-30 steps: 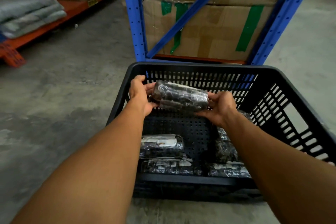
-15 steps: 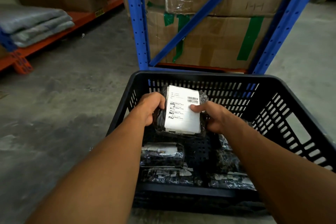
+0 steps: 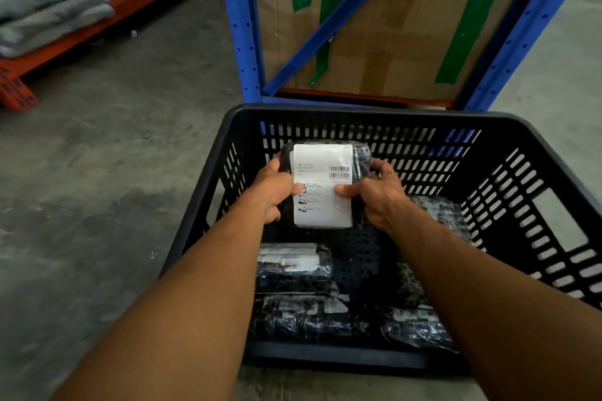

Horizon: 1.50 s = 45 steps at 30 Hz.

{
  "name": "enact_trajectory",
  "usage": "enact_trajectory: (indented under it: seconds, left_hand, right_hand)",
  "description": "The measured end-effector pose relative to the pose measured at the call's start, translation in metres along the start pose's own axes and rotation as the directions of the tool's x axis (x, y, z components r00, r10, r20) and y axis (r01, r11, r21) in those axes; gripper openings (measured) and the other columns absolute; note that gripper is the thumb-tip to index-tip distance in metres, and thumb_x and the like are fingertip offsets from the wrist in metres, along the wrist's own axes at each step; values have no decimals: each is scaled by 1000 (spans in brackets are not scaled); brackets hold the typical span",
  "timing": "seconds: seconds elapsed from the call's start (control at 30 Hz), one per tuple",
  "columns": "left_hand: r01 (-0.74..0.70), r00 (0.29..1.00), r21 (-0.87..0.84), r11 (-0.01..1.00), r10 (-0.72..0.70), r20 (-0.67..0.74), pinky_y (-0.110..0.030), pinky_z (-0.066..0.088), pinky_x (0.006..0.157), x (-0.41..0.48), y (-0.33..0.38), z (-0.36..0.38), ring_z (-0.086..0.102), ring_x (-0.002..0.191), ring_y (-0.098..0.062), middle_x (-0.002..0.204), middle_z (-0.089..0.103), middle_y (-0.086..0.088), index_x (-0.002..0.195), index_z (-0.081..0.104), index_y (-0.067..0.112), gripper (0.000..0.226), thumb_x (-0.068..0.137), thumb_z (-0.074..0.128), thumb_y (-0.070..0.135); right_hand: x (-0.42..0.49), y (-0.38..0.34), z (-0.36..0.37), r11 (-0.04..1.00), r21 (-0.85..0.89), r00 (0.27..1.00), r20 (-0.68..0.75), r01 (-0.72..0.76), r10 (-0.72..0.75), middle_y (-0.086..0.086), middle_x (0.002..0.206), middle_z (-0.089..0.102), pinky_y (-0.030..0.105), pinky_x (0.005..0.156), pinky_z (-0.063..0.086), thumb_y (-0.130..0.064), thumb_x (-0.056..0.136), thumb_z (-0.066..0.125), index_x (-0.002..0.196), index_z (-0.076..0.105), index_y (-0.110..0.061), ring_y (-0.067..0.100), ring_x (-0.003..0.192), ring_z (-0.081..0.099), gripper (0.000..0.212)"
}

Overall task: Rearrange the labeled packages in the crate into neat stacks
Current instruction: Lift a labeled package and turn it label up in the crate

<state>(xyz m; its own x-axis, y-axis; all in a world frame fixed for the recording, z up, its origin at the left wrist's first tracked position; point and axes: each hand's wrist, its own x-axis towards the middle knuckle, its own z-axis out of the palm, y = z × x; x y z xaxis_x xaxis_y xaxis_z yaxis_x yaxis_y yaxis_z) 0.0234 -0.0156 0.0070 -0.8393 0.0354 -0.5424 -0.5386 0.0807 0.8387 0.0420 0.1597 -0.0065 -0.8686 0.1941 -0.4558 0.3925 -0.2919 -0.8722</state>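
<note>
A black slotted plastic crate (image 3: 208, 192) stands on the concrete floor. Over its far half I hold a black shiny package (image 3: 322, 169) with its white barcode label facing up. My left hand (image 3: 273, 189) grips its left edge and my right hand (image 3: 374, 192) grips its right edge, thumbs on the label. On the crate floor lie other wrapped packages: one at near left (image 3: 293, 267), one below it (image 3: 303, 319), one at near right (image 3: 413, 325), and one along the right side (image 3: 439, 215), partly hidden by my right arm.
A blue rack frame (image 3: 241, 29) stands just behind the crate with taped cardboard boxes (image 3: 391, 42) on it. At far left an orange shelf beam (image 3: 81, 32) carries folded grey fabric (image 3: 49, 10). Bare concrete floor (image 3: 114, 156) lies left of the crate.
I have turned the held package from its dark side to label up and lowered it slightly towards the crate's far half. The view has shifted a little.
</note>
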Motion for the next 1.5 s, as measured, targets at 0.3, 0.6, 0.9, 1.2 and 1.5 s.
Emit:
enact_trajectory:
  seconds: [0.3, 0.6, 0.9, 1.2, 1.5]
  left_hand:
    - [84, 990, 177, 981, -62, -125, -52, 38, 105, 27, -25, -6, 40, 134, -30, 144, 48, -8, 147, 34, 25, 76, 86, 55, -16]
    - [274, 962, 461, 844, -244, -124, -52, 49, 93, 42, -28, -16, 42, 127, -32, 146, 41, -11, 138, 45, 16, 50, 91, 59, 6]
    - [248, 965, 658, 711, -238, -106, -46, 52, 90, 47, -24, -18, 46, 105, -29, 139, 45, -12, 136, 48, 20, 47, 91, 61, 14]
    - [244, 968, 682, 690, -222, -121, -46, 53, 91, 43, -26, -13, 49, 116, -32, 142, 44, -13, 138, 47, 13, 45, 94, 58, 14]
    - [208, 978, 801, 561, -141, -155, -33, 48, 75, 28, -37, -3, 58, 94, -27, 131, 56, -18, 137, 47, 4, 48, 102, 43, 36]
  right_hand:
    - [23, 26, 13, 965, -251, 998, -20, -70, 67, 13, 123, 63, 59, 98, 48, 15, 62, 78, 132, 41, -21, 34, 117, 59, 87]
    - [33, 33, 14, 857, -509, 994, 32, -74, 105, 11, 132, 60, 52, 105, 45, 2, 65, 84, 140, 40, -15, 31, 121, 57, 89]
    - [41, 32, 11, 807, -569, 967, 75, -159, 244, 14, 113, 71, 51, 92, 55, 2, 73, 77, 90, 62, -14, 32, 103, 67, 28]
    - [46, 33, 12, 733, -665, 965, 70, -145, 254, 12, 109, 71, 43, 82, 58, -4, 76, 78, 101, 62, -10, 27, 93, 68, 31]
    - [41, 54, 14, 550, -830, 990, -23, -95, 137, -1, 86, 60, 23, 59, 48, -37, 84, 72, 105, 63, -12, 16, 72, 58, 34]
